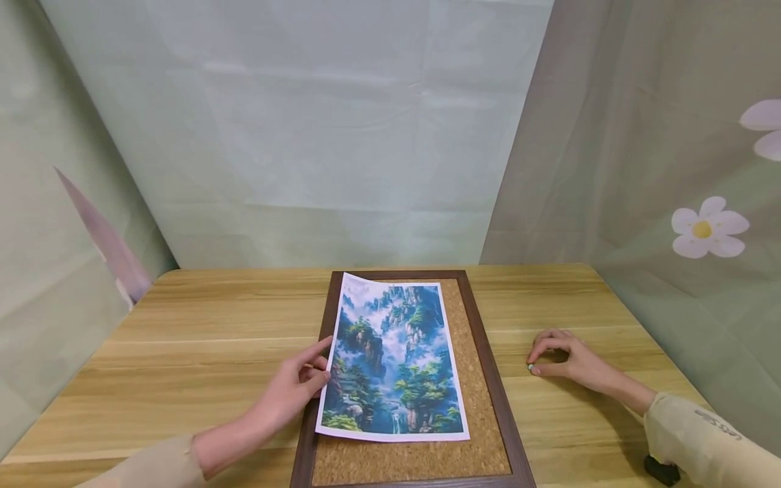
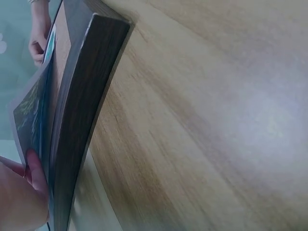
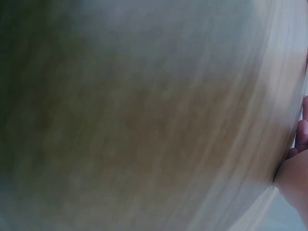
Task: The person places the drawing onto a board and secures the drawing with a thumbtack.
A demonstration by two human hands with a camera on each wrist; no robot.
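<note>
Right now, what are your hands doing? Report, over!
Left hand holds left edge of the landscape print on the cork board. Right hand on the table, pinching something small, too tiny to tell. Nothing blocking.

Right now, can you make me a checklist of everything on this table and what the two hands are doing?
Surface: wooden table, light grain, bare wood on both sides of the board.
Job's things: cork board in a dark frame, lying flat; landscape print on the cork, its far left corner curling up.
Clutter: small pale thing at the right hand's fingertips, too small to identify; dark object at the table's near right edge.
Hands: left hand pinches the print's left edge; right hand rests on the table, fingers curled round the small pale thing.
Cables: nothing seen.
Surroundings: pale green cloth backdrop; a cloth with white flowers on the right.
</note>
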